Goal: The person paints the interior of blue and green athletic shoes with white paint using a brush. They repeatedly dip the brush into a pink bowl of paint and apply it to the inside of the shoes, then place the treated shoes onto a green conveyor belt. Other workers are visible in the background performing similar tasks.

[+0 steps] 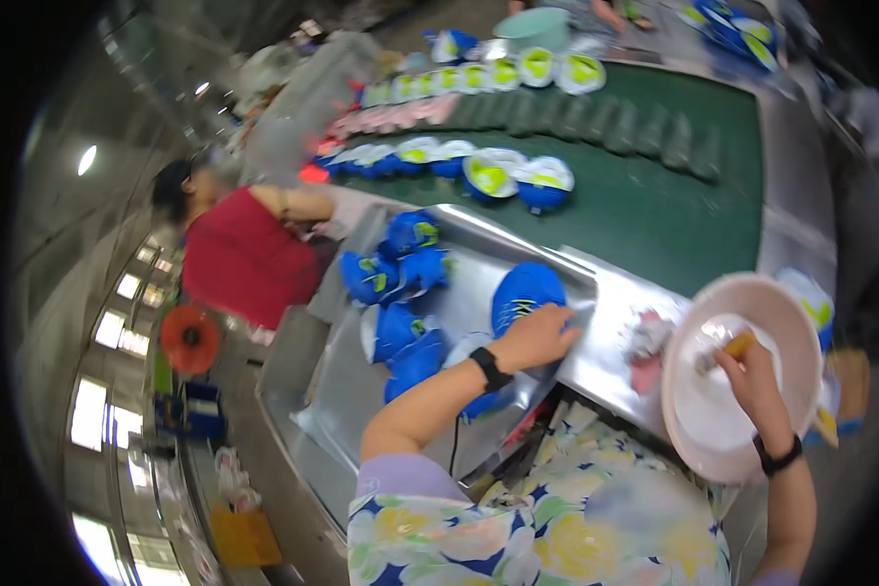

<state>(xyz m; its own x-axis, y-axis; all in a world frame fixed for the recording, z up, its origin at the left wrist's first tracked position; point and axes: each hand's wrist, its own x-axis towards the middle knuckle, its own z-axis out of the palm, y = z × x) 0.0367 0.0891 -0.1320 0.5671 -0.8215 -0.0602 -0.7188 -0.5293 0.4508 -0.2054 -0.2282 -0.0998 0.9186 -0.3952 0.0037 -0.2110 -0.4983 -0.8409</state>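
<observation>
My left hand (532, 339), a dark band at its wrist, is closed over the lace area of a blue shoe (529, 288). The shoe is above the right side of a metal tray (469, 234). Several more blue shoes (397, 332) lie heaped in the tray. At my right, a pale pink basin (679, 430) holds white liquid (713, 415). Over it my right hand (755, 381) grips a small brush (737, 345) with a yellowish handle, its head close to the liquid. A crumpled pinkish cloth (647, 350) rests left of the basin.
Beyond the tray runs a green conveyor belt (645, 210) with rows of blue-and-white shoe parts (545, 183) and dark sole-shaped pieces (620, 127). A co-worker in red (249, 254) sits to the left. A mint-green basin (535, 29) stands at the far side.
</observation>
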